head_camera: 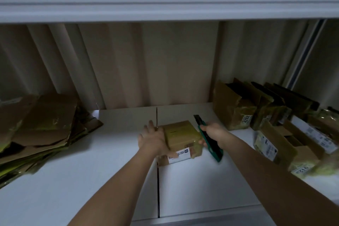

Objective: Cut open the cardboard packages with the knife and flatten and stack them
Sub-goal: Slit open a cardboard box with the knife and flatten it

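1. A small brown cardboard box (180, 135) sits near the middle of the white table (91, 180). It is still closed, with shiny tape over its top.
2. A white label (178, 156) with tiny print is stuck on the near side of the box, low down.
3. The left hand (153, 138) rests on the left side of the box. Its fingers are spread out flat, and the thumb reaches down by the label. It presses the box more than it grabs it.
4. The right hand (213, 132) is wrapped tight around a green knife (209, 137). The knife is right beside the right edge of the box. Its dark tip points up and away from the person, and its green end points down toward the table.
5. One or two fingers of the right hand also touch the right side of the box.
6. A thin dark line (157, 180) runs down the table and goes under the box.
7. On the left of the table lies a pile of flat cardboard (42, 130), one sheet on top of another.
8. On the right stands a group of taped packages (271, 115), close together. One has the number 4292 on a label.
9. Behind the table hangs a pale curtain (146, 64) with long folds.
10. The picture is dim and a little blurry.
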